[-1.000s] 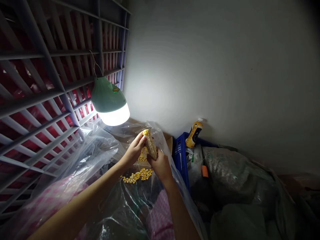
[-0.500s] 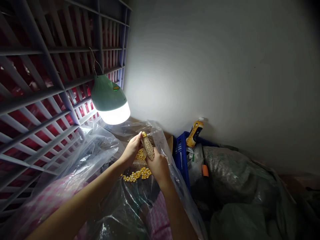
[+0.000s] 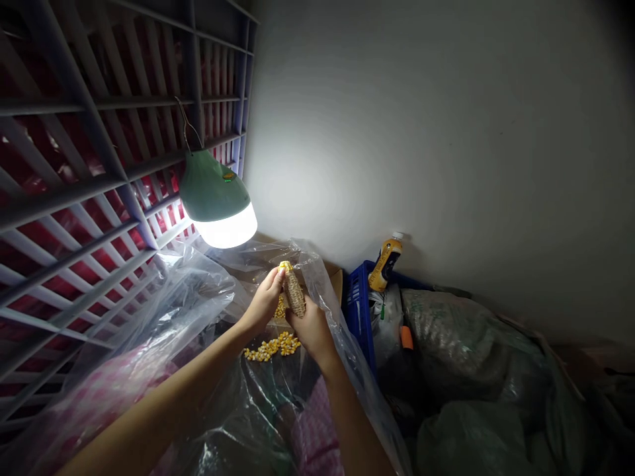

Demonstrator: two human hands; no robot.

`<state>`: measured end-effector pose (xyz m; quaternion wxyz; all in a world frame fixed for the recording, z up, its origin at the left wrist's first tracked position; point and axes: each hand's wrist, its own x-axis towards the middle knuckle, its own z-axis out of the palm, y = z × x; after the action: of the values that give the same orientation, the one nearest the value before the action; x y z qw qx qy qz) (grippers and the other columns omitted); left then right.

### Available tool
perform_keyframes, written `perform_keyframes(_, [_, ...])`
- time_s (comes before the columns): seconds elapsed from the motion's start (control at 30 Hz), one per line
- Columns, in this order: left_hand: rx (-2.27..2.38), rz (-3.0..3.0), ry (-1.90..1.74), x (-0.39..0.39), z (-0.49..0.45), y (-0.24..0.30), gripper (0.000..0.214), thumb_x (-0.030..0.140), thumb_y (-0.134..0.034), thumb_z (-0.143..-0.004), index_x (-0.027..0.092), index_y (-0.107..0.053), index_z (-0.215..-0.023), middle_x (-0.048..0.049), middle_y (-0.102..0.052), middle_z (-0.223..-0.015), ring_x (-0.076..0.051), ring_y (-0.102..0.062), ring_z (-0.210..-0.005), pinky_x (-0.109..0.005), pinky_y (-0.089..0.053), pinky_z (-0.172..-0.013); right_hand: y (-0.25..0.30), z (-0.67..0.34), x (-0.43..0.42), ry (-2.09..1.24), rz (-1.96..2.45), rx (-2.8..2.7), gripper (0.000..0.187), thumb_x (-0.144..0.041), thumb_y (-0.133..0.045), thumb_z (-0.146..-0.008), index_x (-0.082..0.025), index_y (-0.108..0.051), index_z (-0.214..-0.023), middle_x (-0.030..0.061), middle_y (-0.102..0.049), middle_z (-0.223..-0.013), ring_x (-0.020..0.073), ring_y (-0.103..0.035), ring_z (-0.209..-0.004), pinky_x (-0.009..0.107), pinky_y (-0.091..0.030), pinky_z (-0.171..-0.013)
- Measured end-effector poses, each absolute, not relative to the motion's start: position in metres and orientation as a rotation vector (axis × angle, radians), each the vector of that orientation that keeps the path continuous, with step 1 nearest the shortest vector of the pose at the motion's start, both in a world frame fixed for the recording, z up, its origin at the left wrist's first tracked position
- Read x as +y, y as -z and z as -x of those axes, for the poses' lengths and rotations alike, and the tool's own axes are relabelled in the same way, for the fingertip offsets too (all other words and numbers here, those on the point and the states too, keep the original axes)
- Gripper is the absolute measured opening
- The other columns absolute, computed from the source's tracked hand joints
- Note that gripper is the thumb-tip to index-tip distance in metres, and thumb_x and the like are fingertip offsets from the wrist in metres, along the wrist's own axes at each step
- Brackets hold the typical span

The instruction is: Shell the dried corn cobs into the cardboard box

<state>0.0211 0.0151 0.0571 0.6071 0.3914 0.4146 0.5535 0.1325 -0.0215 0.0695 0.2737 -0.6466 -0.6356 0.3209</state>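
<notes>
A corn cob (image 3: 294, 295), mostly bare with yellow kernels left at its top end, is held tilted between my two hands. My left hand (image 3: 264, 299) presses its thumb on the kernels near the tip; its other fingers are partly hidden behind the cob. Wrapped round the lower end is my right hand (image 3: 311, 328). Below them, loose corn kernels (image 3: 272, 347) lie on a clear plastic sheet (image 3: 248, 403) spread over my lap. More kernels show behind the cob, in part covered by my hands.
A lit green lamp (image 3: 218, 198) hangs by a wire from a slatted plastic crate (image 3: 124, 175) at left. To the right stand a blue basket (image 3: 364, 317), a yellow bottle (image 3: 385, 264) leaning on the wall, and large sacks (image 3: 471, 350). A cardboard box (image 3: 335, 281) sits behind the plastic.
My left hand and its thumb have shifted slightly down and right along the cob's tip. The cob has turned a little, showing more kernels at the top. My right hand keeps its hold.
</notes>
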Motion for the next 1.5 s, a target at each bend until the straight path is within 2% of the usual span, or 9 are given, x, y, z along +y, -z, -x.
perform_keyframes(0.13, [0.732,-0.839,-1.136,0.016,-0.017,-0.069,0.04,0.042,-0.058,-0.073,0.017,-0.058,-0.104,-0.0071,-0.062,-0.103,-0.022,-0.055,-0.097,-0.032,-0.039,-0.087,-0.074,-0.141,-0.018,-0.785,1.848,-1.753,0.019,-0.027,-0.051,-0.074,-0.017,-0.059,-0.088,0.0018,-0.062,-0.068,0.0135,-0.055,-0.06,0.022,-0.034,-0.053])
perform_keyframes(0.33, [0.903,-0.535,-1.031,0.029,-0.011,-0.065,0.051,0.058,-0.05,-0.073,0.01,-0.061,-0.087,-0.0124,-0.067,-0.086,-0.02,-0.061,-0.079,-0.033,-0.043,-0.081,-0.075,-0.135,-0.021,-0.45,2.035,-1.973,0.019,-0.027,-0.053,-0.076,-0.02,-0.058,-0.093,0.0053,-0.066,-0.076,0.0159,-0.059,-0.065,0.023,-0.03,-0.053])
perform_keyframes(0.7, [0.762,-0.662,-1.228,0.018,-0.023,-0.061,0.039,0.047,-0.059,-0.07,0.013,-0.06,-0.091,-0.0073,-0.066,-0.087,-0.019,-0.058,-0.086,-0.03,-0.042,-0.079,-0.075,-0.126,-0.024,-0.642,1.943,-1.801,0.022,-0.023,-0.05,-0.077,-0.018,-0.057,-0.097,0.0054,-0.067,-0.081,0.0157,-0.06,-0.07,0.021,-0.035,-0.056])
perform_keyframes(0.8, [0.73,-0.674,-1.167,0.019,-0.021,-0.069,0.037,0.04,-0.06,-0.068,0.013,-0.061,-0.092,-0.0076,-0.065,-0.09,-0.019,-0.058,-0.087,-0.03,-0.041,-0.081,-0.079,-0.13,-0.024,-0.514,2.028,-1.834,0.018,-0.026,-0.05,-0.079,-0.018,-0.057,-0.094,0.006,-0.067,-0.079,0.0173,-0.061,-0.069,0.023,-0.036,-0.056])
perform_keyframes(0.9, [0.905,-0.625,-1.153,0.021,-0.017,-0.071,0.038,0.047,-0.055,-0.069,0.014,-0.059,-0.087,-0.0065,-0.065,-0.081,-0.018,-0.059,-0.075,-0.032,-0.043,-0.078,-0.08,-0.128,-0.027,-0.285,2.158,-1.902,0.019,-0.027,-0.049,-0.082,-0.018,-0.055,-0.097,0.0075,-0.066,-0.08,0.0204,-0.062,-0.072,0.025,-0.036,-0.056])
perform_keyframes(1.0, [1.076,-0.728,-1.154,0.022,-0.014,-0.066,0.045,0.058,-0.05,-0.07,0.015,-0.057,-0.079,-0.0036,-0.061,-0.068,-0.018,-0.056,-0.065,-0.031,-0.043,-0.07,-0.079,-0.119,-0.033,-0.19,2.148,-1.98,0.024,-0.028,-0.046,-0.084,-0.018,-0.052,-0.105,0.0099,-0.064,-0.093,0.0214,-0.062,-0.079,0.027,-0.038,-0.058])
perform_keyframes(1.13, [1.161,-0.85,-1.229,0.021,-0.014,-0.059,0.045,0.06,-0.053,-0.069,0.016,-0.056,-0.074,-0.0013,-0.057,-0.062,-0.018,-0.053,-0.065,-0.028,-0.04,-0.063,-0.079,-0.107,-0.039,-0.248,2.095,-2.037,0.031,-0.029,-0.05,-0.082,-0.018,-0.05,-0.111,0.01,-0.064,-0.097,0.0209,-0.063,-0.078,0.028,-0.04,-0.06])
perform_keyframes(1.33, [1.133,-0.908,-1.282,0.017,-0.02,-0.06,0.038,0.054,-0.05,-0.074,0.016,-0.054,-0.074,-0.0001,-0.054,-0.067,-0.015,-0.048,-0.065,-0.024,-0.037,-0.06,-0.079,-0.103,-0.039,-0.34,2.067,-1.956,0.023,-0.028,-0.047,-0.083,-0.017,-0.056,-0.101,0.0084,-0.067,-0.086,0.0204,-0.063,-0.073,0.027,-0.038,-0.059])
perform_keyframes(1.5, [1.021,-0.903,-1.286,0.015,-0.02,-0.058,0.033,0.05,-0.048,-0.077,0.017,-0.053,-0.079,0.0003,-0.052,-0.071,-0.013,-0.047,-0.067,-0.022,-0.038,-0.062,-0.079,-0.106,-0.039,-0.376,2.006,-1.878,0.025,-0.03,-0.05,-0.081,-0.018,-0.057,-0.102,0.0075,-0.068,-0.087,0.0201,-0.063,-0.075,0.026,-0.038,-0.061])
